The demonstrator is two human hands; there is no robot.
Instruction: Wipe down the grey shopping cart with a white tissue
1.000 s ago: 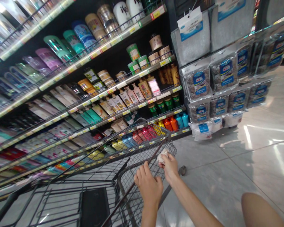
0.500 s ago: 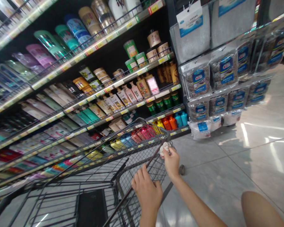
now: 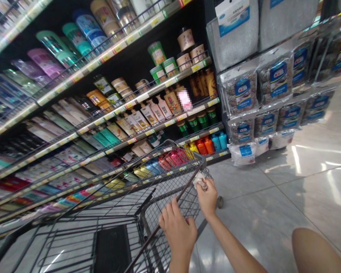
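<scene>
Near the far corner of a black wire shopping cart [image 3: 187, 184], my right hand [image 3: 207, 197] pinches a crumpled white cloth or tissue [image 3: 198, 181]. The cloth lies against the outer side of the cart's rim, partly covered by my fingers. Closer to me, my left hand [image 3: 179, 229] rests over the same rim, its fingers bent across the bar and its thumb to the right. Inside the cart, a black panel [image 3: 112, 248] shows through the wires.
Shelves to the left hold many bottles and jars, with red bottles [image 3: 204, 146] low down. Packs of scrubbers [image 3: 242, 93] hang at the right. Below them is a shiny grey tiled floor [image 3: 261, 204]. A cart wheel [image 3: 220, 202] and a bare knee [image 3: 315, 250] also show.
My right hand and the cloth have shifted slightly down along the rim. My left hand keeps its place on the bar. The view has moved a little.
</scene>
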